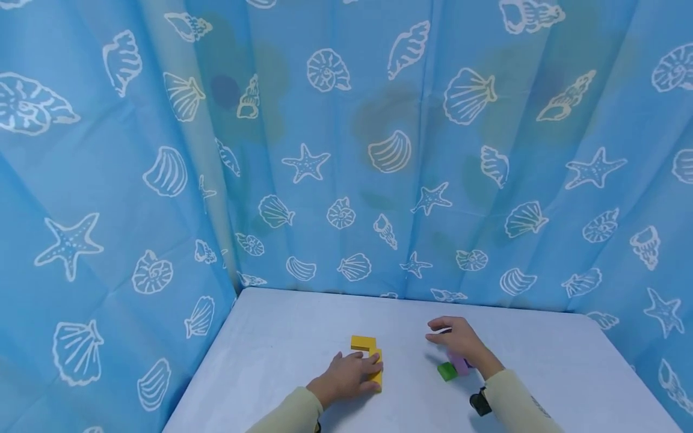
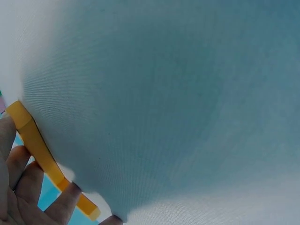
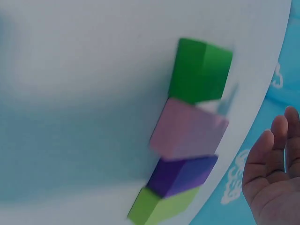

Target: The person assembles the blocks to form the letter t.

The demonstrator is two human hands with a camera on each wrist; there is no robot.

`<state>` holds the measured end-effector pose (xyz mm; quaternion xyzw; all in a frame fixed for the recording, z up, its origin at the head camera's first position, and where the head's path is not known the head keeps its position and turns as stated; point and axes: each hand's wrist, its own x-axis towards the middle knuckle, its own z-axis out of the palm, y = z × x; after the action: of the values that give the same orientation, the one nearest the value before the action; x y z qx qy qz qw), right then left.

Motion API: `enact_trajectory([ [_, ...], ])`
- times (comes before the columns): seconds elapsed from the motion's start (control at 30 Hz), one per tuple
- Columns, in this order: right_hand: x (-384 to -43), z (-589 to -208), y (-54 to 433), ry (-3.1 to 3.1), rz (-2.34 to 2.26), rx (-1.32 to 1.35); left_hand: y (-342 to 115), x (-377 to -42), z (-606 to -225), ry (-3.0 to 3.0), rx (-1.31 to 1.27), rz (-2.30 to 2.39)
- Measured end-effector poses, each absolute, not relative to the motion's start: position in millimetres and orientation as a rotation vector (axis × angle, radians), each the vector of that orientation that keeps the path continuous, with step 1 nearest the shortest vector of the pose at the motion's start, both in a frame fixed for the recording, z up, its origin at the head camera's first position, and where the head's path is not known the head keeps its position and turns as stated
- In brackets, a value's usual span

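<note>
Yellow block (image 1: 376, 378) under left hand (image 1: 348, 376) — grip unclear — right hand (image 1: 459, 338) empty, fingers loosely extended.

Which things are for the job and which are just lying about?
Seems part of the job:
yellow blocks, touched by the left hand
green block, lilac block, purple block, lime block, near the right hand

Just around:
blue curtain
white table
</note>
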<state>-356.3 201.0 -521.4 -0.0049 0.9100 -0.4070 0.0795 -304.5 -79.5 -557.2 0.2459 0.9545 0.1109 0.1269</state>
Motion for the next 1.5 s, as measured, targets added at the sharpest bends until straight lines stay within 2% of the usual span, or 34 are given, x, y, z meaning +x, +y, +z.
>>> enact_trajectory([
  [0.33, -348, -525, 237, 2.748, -1.167, 0.029, -80, -307, -555, 2.764, 0.744, 0.311],
  [0.67, -338, -535, 252, 2.774, -1.131, 0.079, -79, -306, -560, 2.767, 0.739, 0.327],
  [1.2, -323, -543, 244, 2.810, -1.067, 0.145, -81, -306, -559, 2.775, 0.769, 0.301],
  [1.5, -323, -550, 232, 2.925, -0.825, 0.081, -80, -307, -561, 2.774, 0.745, 0.310],
])
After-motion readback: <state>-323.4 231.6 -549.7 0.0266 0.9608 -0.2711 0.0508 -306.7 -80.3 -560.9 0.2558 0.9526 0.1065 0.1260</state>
